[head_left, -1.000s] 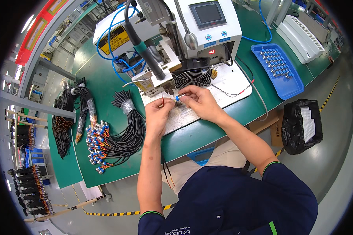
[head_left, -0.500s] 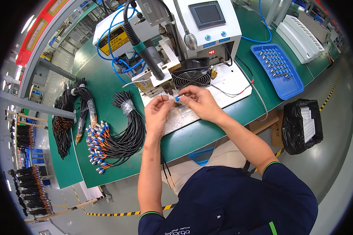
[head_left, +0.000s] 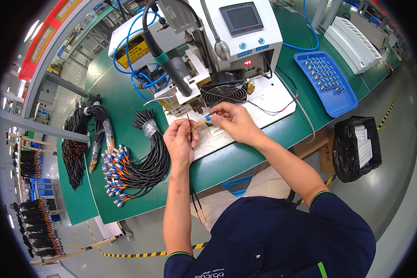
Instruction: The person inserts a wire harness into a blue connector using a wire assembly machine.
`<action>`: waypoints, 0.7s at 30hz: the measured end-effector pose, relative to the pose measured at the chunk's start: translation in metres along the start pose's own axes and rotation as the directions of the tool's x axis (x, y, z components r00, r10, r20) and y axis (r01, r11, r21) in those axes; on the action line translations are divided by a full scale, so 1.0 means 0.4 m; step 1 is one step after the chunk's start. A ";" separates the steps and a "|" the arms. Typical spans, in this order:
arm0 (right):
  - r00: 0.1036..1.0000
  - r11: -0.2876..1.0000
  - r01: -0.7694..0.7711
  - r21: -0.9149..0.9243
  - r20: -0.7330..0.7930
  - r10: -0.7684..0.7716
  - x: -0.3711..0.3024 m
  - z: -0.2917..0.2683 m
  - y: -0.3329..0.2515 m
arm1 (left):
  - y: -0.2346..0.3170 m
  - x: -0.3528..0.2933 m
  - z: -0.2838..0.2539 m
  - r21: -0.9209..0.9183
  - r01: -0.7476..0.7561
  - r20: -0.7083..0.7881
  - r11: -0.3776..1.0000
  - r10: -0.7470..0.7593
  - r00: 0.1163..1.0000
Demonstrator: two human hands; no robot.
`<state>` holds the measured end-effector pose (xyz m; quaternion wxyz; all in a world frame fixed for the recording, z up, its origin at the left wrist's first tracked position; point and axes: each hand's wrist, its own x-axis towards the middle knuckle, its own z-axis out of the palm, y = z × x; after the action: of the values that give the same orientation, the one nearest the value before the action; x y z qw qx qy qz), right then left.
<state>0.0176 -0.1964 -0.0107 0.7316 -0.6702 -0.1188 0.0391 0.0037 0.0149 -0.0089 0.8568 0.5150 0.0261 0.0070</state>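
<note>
My right hand [head_left: 236,124] pinches a small blue and silver connector [head_left: 208,117] just below the soldering machine's tip [head_left: 198,107]. A yellow wire [head_left: 199,125] runs from that connector toward my left hand [head_left: 181,140]. The left fingers are closed on a thin black cable [head_left: 189,129], and its lower end hangs below the bench edge with bare wire ends. Both hands are over the machine's white base plate [head_left: 264,109]. The soldering iron [head_left: 169,67] slants down from above, left of a black fan [head_left: 224,95].
Left on the green bench [head_left: 208,173] lie a bundle of black cables with connectors [head_left: 116,173] and more black cables [head_left: 74,148]. To the right are a blue tray [head_left: 342,107] of connectors and a white rack [head_left: 345,51]. A black-bagged bin [head_left: 345,160] stands below.
My left hand has drawn slightly left and down, away from the right hand. The yellow wire now shows between them. The right hand has barely moved.
</note>
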 end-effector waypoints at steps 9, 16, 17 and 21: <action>0.999 0.999 -0.019 -0.031 0.026 0.020 0.000 -0.005 0.004 | 0.004 -0.004 0.008 0.016 0.004 -0.013 1.000 -0.004 1.000; 1.000 0.998 -0.018 -0.056 0.023 0.019 0.000 -0.005 0.001 | -0.002 -0.001 -0.005 0.028 0.012 0.001 1.000 -0.012 1.000; 1.000 0.998 -0.018 -0.056 0.023 0.019 0.000 -0.004 -0.001 | -0.005 0.001 -0.006 0.043 0.004 -0.004 0.999 -0.004 1.000; 0.999 0.998 -0.027 -0.048 0.025 0.028 -0.001 -0.004 -0.003 | -0.005 0.007 -0.003 0.106 -0.010 -0.010 0.994 0.011 1.000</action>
<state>0.0177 -0.1982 -0.0096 0.7132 -0.6885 -0.1199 0.0547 0.0064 0.0150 -0.0114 0.8281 0.5597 0.0282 0.0130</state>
